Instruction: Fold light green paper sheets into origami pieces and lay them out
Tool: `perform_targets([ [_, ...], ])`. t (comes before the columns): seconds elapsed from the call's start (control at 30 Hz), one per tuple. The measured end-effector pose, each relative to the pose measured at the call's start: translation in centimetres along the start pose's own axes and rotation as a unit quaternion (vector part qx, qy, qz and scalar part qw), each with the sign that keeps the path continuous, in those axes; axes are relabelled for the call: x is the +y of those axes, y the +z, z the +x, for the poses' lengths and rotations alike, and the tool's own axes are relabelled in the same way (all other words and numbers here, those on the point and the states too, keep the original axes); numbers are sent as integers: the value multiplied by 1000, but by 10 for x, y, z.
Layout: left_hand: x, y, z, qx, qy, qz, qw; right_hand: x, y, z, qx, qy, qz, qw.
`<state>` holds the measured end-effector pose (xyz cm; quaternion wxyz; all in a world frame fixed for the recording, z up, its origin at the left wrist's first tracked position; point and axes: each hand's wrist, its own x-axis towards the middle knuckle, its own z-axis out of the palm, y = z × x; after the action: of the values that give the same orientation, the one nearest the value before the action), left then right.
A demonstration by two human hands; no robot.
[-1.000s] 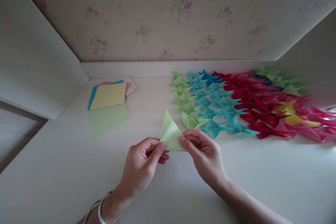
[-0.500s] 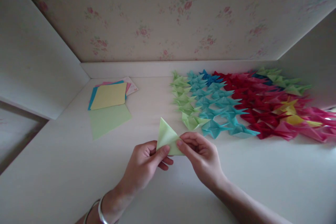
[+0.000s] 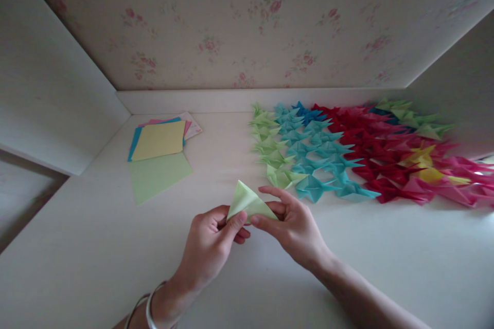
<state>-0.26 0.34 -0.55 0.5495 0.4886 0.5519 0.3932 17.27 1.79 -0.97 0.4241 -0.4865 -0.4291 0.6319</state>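
Note:
Between my two hands, above the white desk, is a light green origami paper (image 3: 249,203) folded into a triangle with its point up. My left hand (image 3: 216,234) pinches its lower left corner, thumb on the front and fingers behind. At the lower right edge, my right hand (image 3: 291,223) grips the paper between thumb and fingers, with the index finger raised clear of it. The closest finished piece is a light green paper crane (image 3: 284,177), just beyond my right hand.
Rows of folded paper cranes in teal (image 3: 314,187), red (image 3: 386,169), pink and yellow fill the desk's right side. At the left lie a yellow sheet (image 3: 159,141) on a stack and a green sheet (image 3: 160,177). A floral wall (image 3: 231,36) rises behind; a white panel (image 3: 50,72) stands left.
The paper has turned and dipped slightly, and its right corner now points out over my right hand. My right thumb has slid left along the lower edge, and the index finger has lifted.

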Motion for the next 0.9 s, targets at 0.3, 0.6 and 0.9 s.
perform_targets([
  [0.3, -3, -4, 3, 47, -16, -12, 999, -6, -12, 7, 16, 25, 49, 998],
  [0.6, -4, 0, 6, 92, 12, -44, 995, -7, -15, 6, 57, 47, 52, 996],
  [0.9, 2, -2, 0, 55, 24, 29, 998, -12, -23, 4, -2, 5, -13, 1000],
])
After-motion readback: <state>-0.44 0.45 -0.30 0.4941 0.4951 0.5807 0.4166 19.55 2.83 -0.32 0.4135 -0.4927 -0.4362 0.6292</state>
